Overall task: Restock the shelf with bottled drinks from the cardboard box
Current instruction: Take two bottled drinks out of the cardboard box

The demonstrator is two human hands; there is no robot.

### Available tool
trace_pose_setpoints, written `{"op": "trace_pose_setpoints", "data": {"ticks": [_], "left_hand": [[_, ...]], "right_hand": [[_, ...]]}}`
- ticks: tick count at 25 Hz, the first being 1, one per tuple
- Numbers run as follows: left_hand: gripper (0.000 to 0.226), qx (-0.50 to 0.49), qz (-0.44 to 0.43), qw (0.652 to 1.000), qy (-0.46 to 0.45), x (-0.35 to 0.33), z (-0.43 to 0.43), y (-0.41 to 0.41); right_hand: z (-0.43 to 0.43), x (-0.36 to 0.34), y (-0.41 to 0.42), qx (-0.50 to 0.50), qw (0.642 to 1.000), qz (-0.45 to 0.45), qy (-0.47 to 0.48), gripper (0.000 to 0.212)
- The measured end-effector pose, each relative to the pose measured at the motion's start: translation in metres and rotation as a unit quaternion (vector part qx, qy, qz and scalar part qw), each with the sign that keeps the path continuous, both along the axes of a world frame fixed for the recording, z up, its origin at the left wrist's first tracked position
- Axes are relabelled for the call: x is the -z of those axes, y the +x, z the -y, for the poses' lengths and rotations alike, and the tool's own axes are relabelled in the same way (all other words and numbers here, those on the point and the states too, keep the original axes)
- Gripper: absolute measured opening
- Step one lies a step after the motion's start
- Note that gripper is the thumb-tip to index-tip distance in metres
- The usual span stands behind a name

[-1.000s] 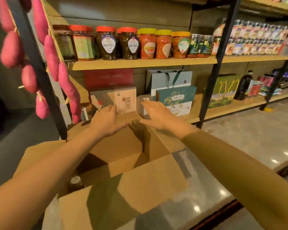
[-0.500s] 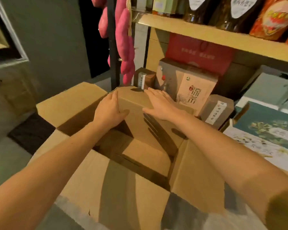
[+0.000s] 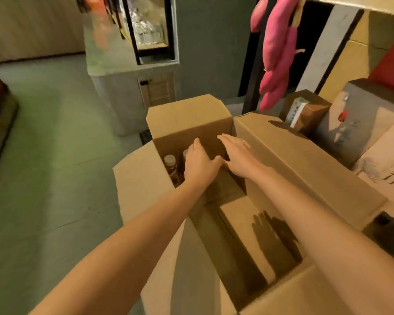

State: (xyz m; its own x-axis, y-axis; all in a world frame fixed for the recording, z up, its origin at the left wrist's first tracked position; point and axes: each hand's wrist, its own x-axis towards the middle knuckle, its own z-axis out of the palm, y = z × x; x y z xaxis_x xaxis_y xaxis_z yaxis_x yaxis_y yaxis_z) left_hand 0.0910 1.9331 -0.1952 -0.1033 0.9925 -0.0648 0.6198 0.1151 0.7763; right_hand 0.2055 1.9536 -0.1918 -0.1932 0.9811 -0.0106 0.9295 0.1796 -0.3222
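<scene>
The cardboard box (image 3: 282, 169) fills the centre and lower right of the frame, its flaps folded outward. A loose cardboard sheet (image 3: 246, 235) lies inside it. At the upper right hang pink stuffed shapes (image 3: 280, 46), above small cartons (image 3: 309, 112) on the shelf. The left hand (image 3: 200, 167) and the right hand (image 3: 237, 153) reach into the far end of the box, fingers stretched flat, each grip released and holding nothing. Two bottled drinks (image 3: 170, 165) stand in the box's far left corner, just beside the left hand.
</scene>
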Motion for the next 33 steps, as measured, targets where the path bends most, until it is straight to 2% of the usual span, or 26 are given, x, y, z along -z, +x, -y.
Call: {"op": "trace_pose_setpoints", "data": {"ticks": [2,4,7,10,13,17,19,23,25,27,33], "left_hand": [[0.079,-0.098,0.065,0.993,-0.014,0.011,-0.001,0.008],[0.079,-0.208,0.109,0.972,-0.020,0.023,-0.001,0.012],[0.073,-0.355,0.197,0.913,-0.034,0.031,-0.007,0.014],[0.067,-0.437,0.266,0.859,-0.022,0.039,-0.012,0.021],[0.061,-0.467,0.288,0.836,-0.017,0.043,-0.017,0.025],[0.049,-0.450,0.271,0.850,-0.034,0.039,-0.024,0.022],[0.043,-0.430,0.277,0.856,-0.077,0.043,-0.031,0.017],[0.039,-0.385,0.333,0.845,-0.166,0.062,-0.045,0.012],[0.039,-0.388,0.333,0.843,-0.166,0.064,-0.047,0.014],[0.042,-0.429,0.343,0.822,-0.152,0.061,-0.048,0.018],[0.049,-0.462,0.287,0.835,-0.083,0.066,-0.048,0.014]], "right_hand": [[-0.013,0.011,0.001,-0.015,0.999,-0.035,0.007,0.063],[-0.025,0.024,-0.002,-0.030,0.995,-0.092,0.005,0.060],[-0.037,0.048,-0.015,-0.060,0.984,-0.168,-0.021,0.056],[-0.051,0.067,-0.028,-0.077,0.971,-0.224,-0.040,0.055],[-0.060,0.086,-0.038,-0.058,0.963,-0.260,-0.051,0.055],[-0.065,0.111,-0.048,-0.041,0.955,-0.279,-0.094,0.059],[-0.070,0.119,-0.050,-0.033,0.949,-0.299,-0.097,0.056],[-0.073,0.126,-0.054,-0.016,0.937,-0.332,-0.106,0.053],[-0.073,0.129,-0.056,-0.007,0.935,-0.338,-0.109,0.053],[-0.075,0.132,-0.055,-0.006,0.931,-0.347,-0.114,0.053],[-0.076,0.133,-0.050,0.006,0.923,-0.367,-0.116,0.051]]}}
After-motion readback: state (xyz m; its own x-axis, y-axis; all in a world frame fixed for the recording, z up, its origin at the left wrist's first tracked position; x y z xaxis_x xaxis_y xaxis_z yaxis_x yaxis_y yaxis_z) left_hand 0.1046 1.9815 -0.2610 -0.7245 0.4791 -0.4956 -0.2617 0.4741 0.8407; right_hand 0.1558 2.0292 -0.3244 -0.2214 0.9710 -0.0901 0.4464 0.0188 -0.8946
